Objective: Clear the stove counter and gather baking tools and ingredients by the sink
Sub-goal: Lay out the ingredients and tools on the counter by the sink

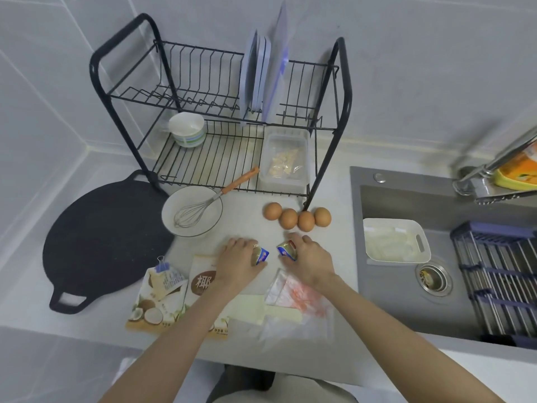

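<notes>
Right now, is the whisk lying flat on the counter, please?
No, the whisk sits in the white bowl, its orange handle leaning over the rim.

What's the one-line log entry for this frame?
left hand: holds packet | right hand: holds second packet | eggs: four, on counter beyond hands | whisk: in bowl
</notes>
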Demonstrator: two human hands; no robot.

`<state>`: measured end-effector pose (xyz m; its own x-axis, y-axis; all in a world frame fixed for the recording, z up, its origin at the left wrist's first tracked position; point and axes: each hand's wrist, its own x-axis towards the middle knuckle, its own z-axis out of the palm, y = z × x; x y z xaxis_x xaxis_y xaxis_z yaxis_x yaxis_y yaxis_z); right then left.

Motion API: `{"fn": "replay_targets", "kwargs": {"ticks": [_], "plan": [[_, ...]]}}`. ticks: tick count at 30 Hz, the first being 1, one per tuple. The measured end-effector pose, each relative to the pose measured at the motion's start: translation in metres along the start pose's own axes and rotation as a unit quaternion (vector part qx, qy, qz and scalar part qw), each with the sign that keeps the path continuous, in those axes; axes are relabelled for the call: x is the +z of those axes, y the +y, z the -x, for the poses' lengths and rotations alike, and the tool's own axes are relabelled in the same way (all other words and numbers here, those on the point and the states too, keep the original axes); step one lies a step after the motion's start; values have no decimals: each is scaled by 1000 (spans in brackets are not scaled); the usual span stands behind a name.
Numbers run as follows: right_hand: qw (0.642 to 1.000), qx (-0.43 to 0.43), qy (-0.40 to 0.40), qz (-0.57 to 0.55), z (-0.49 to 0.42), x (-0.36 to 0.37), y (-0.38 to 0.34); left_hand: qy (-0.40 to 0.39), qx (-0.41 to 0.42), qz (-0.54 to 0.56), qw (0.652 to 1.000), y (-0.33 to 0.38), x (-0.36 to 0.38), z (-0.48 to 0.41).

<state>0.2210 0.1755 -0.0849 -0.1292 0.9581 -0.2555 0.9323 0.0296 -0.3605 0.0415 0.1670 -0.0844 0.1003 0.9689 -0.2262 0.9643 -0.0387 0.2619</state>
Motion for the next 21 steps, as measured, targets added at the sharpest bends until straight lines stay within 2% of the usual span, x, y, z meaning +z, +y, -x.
{"fn": "replay_targets", "kwargs": {"ticks": [7,10,16,21], "plan": [[995,-37,-85,40,-2,-18,12,-84,78,-30,993,-14,-9,-7],[991,-38,-121,47,-9,-18,14,-75,87,-6,993,-14,-8,-11],[996,-45,-61,56,-8,-17,20,-39,99,42,993,4,-10,-26],[999,32,-35,-3,0,-24,49,-34,118,41,992,34,-3,-34]]}}
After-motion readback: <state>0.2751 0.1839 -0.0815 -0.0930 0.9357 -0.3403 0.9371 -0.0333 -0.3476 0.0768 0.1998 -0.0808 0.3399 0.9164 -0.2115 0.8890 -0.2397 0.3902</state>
